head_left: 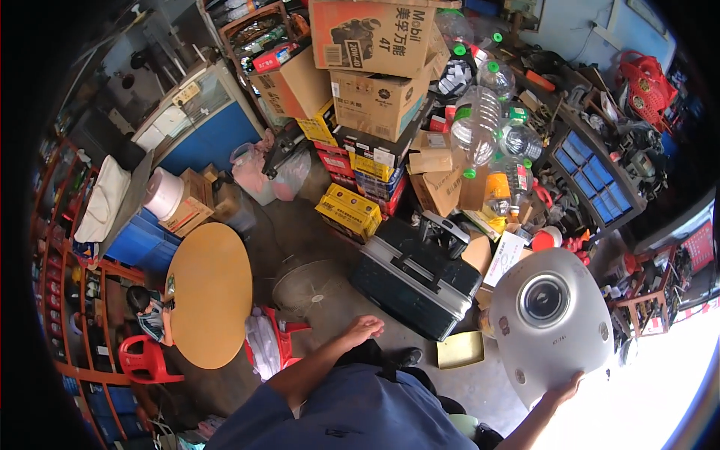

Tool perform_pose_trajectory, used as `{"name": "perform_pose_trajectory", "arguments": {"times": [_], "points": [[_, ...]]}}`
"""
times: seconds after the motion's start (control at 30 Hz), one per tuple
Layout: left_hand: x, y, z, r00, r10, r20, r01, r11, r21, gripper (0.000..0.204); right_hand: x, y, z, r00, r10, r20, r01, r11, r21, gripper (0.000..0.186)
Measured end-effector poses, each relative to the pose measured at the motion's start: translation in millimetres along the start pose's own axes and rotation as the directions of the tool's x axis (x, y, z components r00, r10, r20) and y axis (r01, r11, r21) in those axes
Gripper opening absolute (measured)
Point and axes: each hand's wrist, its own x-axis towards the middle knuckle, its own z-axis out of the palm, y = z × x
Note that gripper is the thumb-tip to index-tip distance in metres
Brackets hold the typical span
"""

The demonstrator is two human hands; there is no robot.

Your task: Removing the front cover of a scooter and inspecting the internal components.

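My right hand [564, 388] grips the lower edge of a large rounded grey object [551, 334], which has a round metal-rimmed opening in its upper middle and stands tilted at my right. My left hand [362, 328] is in the air near my body, its fingers loosely curved and apart, with nothing visible in them. Just beyond that hand lies a black hard case [397, 285] with a silver band. A shallow cream-coloured tin tray [459, 349] sits on the floor between the case and the grey object.
Stacked cartons [371, 101], plastic bottles [480, 127] and clutter fill the back and right. A round fan guard [315, 289] lies beyond my left hand. At left, another person [154, 319] sits by an oval table [206, 292]; a red chair [289, 334] holds pale cloth. Bright light enters lower right.
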Motion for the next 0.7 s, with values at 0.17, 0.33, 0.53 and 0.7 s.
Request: {"name": "perform_pose_trajectory", "arguments": {"times": [0.17, 0.33, 0.53, 0.7], "points": [[-5.5, -15.4, -31.0, 0.997, -0.049, -0.061, 0.051, 0.998, 0.032, 0.025, -17.9, -4.6, 36.8, 0.997, -0.063, 0.038, 0.066, 0.996, -0.062, 0.054], [3.0, -14.3, -62.1, 0.996, -0.089, -0.018, 0.090, 0.994, 0.059, 0.023, -50.6, -14.2, 63.4, 0.993, -0.101, -0.060, 0.093, 0.989, -0.112, 0.050], [31.5, 2.3, -95.5, 0.997, -0.036, 0.068, 0.030, 0.995, 0.099, 0.023, -75.6, -21.0, 72.1, 0.978, -0.200, -0.064, 0.191, 0.974, -0.124, 0.043], [64.5, 15.2, -102.5, 0.987, 0.146, 0.071, -0.158, 0.961, 0.225, 0.019, -91.7, -34.0, 79.3, 0.962, -0.269, -0.049, 0.257, 0.951, -0.171, 0.039]]}}
